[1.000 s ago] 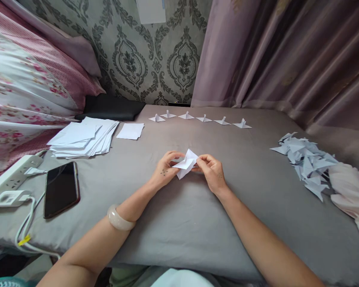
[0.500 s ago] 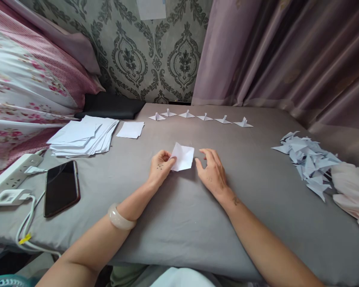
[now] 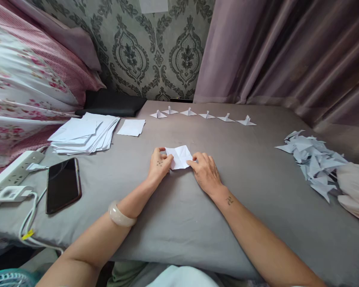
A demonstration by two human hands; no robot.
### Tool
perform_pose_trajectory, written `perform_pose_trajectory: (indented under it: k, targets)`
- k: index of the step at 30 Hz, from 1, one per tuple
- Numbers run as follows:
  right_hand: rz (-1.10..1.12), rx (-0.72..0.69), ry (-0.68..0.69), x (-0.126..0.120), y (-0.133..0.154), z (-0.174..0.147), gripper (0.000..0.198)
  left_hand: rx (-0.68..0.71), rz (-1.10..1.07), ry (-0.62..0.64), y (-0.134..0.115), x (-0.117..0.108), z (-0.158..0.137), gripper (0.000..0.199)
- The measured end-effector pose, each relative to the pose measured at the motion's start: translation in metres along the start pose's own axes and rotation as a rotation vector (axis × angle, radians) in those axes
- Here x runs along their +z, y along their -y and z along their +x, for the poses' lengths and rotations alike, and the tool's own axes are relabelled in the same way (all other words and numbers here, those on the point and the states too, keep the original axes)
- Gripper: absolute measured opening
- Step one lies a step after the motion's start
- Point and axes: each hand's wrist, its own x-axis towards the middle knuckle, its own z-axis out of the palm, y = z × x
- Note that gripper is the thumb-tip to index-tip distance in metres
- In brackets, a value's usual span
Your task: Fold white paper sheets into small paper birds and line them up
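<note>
A small creased sheet of white paper (image 3: 180, 156) is held between both hands, just above the middle of the grey-covered table. My left hand (image 3: 159, 164) pinches its left edge between thumb and fingers. At the right edge, my right hand (image 3: 206, 170) grips the paper with thumb and fingertips. Fold lines cross the sheet. Beyond the hands, several folded paper cranes (image 3: 188, 112) stand in a row at the far side of the table.
On the left lie a large stack of white paper (image 3: 83, 135), a smaller pile of paper squares (image 3: 131, 127), a phone (image 3: 62, 185) and a power strip (image 3: 13, 179). A heap of folded paper pieces (image 3: 314, 161) lies at right beside a pale cloth (image 3: 354, 191).
My right hand has moved left and taken hold of the paper's right edge. The paper has turned and lies flatter. The view has shifted slightly.
</note>
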Motion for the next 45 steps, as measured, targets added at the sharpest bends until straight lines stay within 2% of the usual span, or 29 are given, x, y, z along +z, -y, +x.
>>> perform_pose_trajectory:
  k: [3,6,9,11,13,15,18,21,24,28,33,37,45]
  targets:
    - [0.043,0.003,0.026,-0.002,-0.001,-0.005,0.026,0.114,0.308,-0.016,-0.002,-0.007,-0.003,0.045]
    - [0.117,0.033,0.039,-0.005,-0.002,-0.009,0.021,0.346,0.575,-0.033,-0.004,-0.012,-0.010,0.046]
    - [0.184,0.073,0.056,-0.008,-0.004,-0.010,0.017,0.648,0.712,-0.071,-0.007,-0.013,-0.017,0.028]
    - [0.211,0.093,0.066,-0.009,-0.005,-0.010,0.017,0.782,0.747,0.006,-0.010,-0.011,-0.022,0.017]
    - [0.223,0.100,0.075,-0.010,-0.005,-0.010,0.017,0.844,0.779,0.123,-0.012,-0.009,-0.027,0.016]
    - [0.220,0.105,0.080,-0.011,-0.004,-0.011,0.017,0.864,0.825,0.177,-0.013,-0.008,-0.030,0.016]
    - [0.201,0.118,0.085,-0.013,-0.002,-0.012,0.017,0.888,0.882,0.142,-0.015,-0.009,-0.032,0.010]
    - [0.183,0.151,0.097,-0.015,-0.001,-0.014,0.016,0.953,0.901,0.114,-0.016,-0.012,-0.032,0.015]
    - [0.179,0.190,0.108,-0.016,0.000,-0.015,0.017,1.014,0.920,0.185,-0.016,-0.013,-0.030,0.022]
    - [0.201,0.235,0.100,-0.014,0.000,-0.016,0.017,0.975,0.872,0.256,-0.013,-0.011,-0.024,0.024]
    - [0.251,0.312,0.086,-0.009,0.000,-0.016,0.015,0.826,0.716,0.185,-0.006,-0.005,-0.015,0.021]
    - [0.292,0.376,0.080,-0.007,0.000,-0.014,0.013,0.719,0.689,0.156,-0.005,0.001,-0.009,0.016]
    - [0.276,0.386,0.089,-0.004,-0.001,-0.011,0.014,0.670,0.720,0.211,-0.007,0.003,-0.003,0.012]
